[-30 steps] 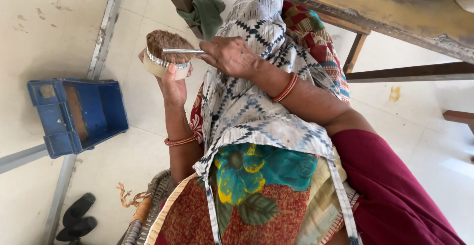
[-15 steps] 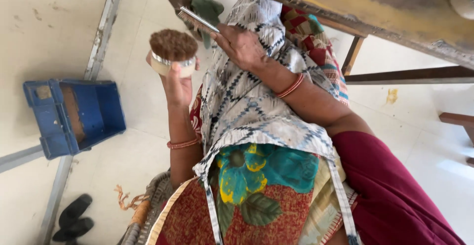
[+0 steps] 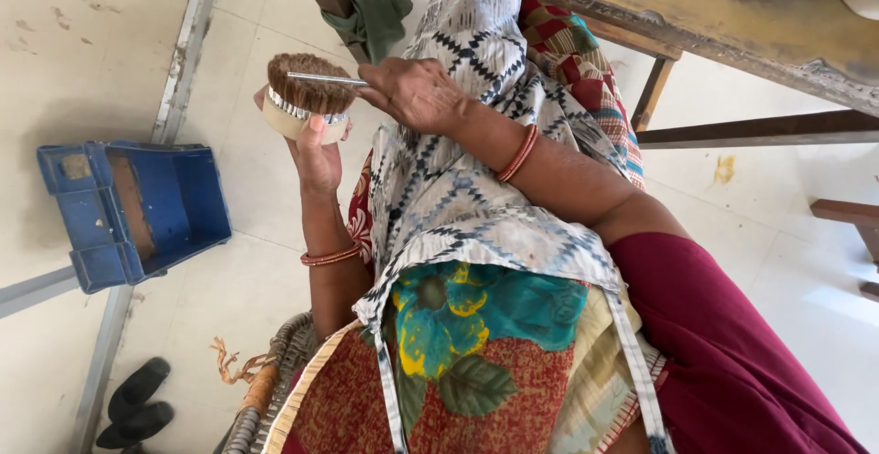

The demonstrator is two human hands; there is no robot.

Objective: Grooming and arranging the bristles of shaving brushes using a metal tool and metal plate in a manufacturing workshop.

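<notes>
My left hand [image 3: 316, 156] holds up a round brush [image 3: 307, 97] with brown bristles, a silver metal band and a pale base. My right hand [image 3: 412, 92] grips a thin metal tool [image 3: 322, 78] and lays its shaft flat across the bristle tips. Both wrists wear orange bangles. A patterned black-and-white cloth and a floral cloth cover my lap below the hands.
A blue plastic crate [image 3: 128, 211] sits on the pale tiled floor at left. A worn wooden table [image 3: 696, 15] runs across the top, with a green cloth [image 3: 371, 15] by its leg. Black sandals [image 3: 137, 404] lie at bottom left, beside a woven seat edge [image 3: 265, 390].
My right hand lifted the metal tool off the bristles, up toward the table, and has brought it back down flat across the brush. The left hand kept the brush raised.
</notes>
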